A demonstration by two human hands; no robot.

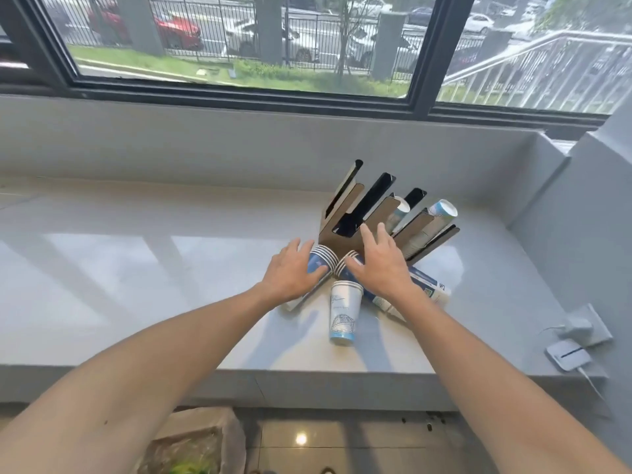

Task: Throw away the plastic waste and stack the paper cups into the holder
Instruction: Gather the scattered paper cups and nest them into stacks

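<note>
A slotted cup holder (pixel 345 213) stands on the white counter (pixel 136 268), with cup stacks in its right slots (pixel 441 210). In front of it lie stacks of blue-and-white paper cups. My left hand (pixel 290 271) rests on the left stack (pixel 321 260), fingers curled over it. My right hand (pixel 379 261) lies spread over the right stack (pixel 427 285), which lies on its side. A third short stack (pixel 343 316) lies near the counter's front, between my arms, untouched.
A white wall socket with a plug (pixel 581 328) and a small white device (pixel 567 354) sit at the counter's right end. A bin lined with clear plastic (pixel 195 443) stands on the floor below. A window runs behind the counter.
</note>
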